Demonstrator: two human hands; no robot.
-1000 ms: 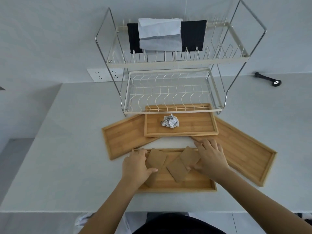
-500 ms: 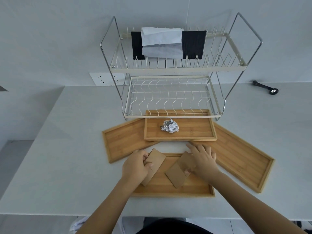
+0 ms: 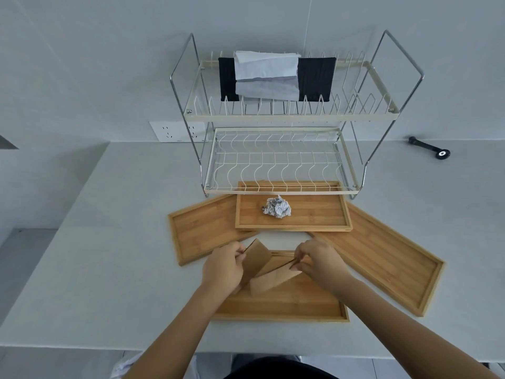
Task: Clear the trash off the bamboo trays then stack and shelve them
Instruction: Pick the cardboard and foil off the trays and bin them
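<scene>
A: Surface?
B: Pale grey countertop [image 3: 82, 269], plain wall [image 3: 82, 50] behind it, white socket plate [image 3: 175, 131] low on the wall, left of the rack.

A: Hands?
B: Both over the near tray [image 3: 281, 305]. Left hand [image 3: 222, 266] pinches one cardboard piece [image 3: 257, 259], tilted up. Right hand [image 3: 318, 259] pinches another cardboard piece [image 3: 276, 277] by its edge, also tilted; its low corner seems to touch the tray floor. The two pieces meet between the hands. Can't tell if a third is hidden there.

A: Tray count?
B: Four bamboo trays. Near one under the hands, left tray [image 3: 202, 231] angled, right tray [image 3: 382, 263] angled, far tray [image 3: 314, 214] resting over both angled ones, its far edge under the rack.

A: Trash?
B: Two cardboard pieces visible, one crumpled paper ball [image 3: 276, 206] on the far tray.

A: Farther back?
B: One two-tier wire dish rack [image 3: 281, 160]. Lower tier bare, upper tier holds one black cloth [image 3: 315, 77] with one white cloth [image 3: 266, 75] over it. One black tool [image 3: 429, 147] far right on the counter.
</scene>
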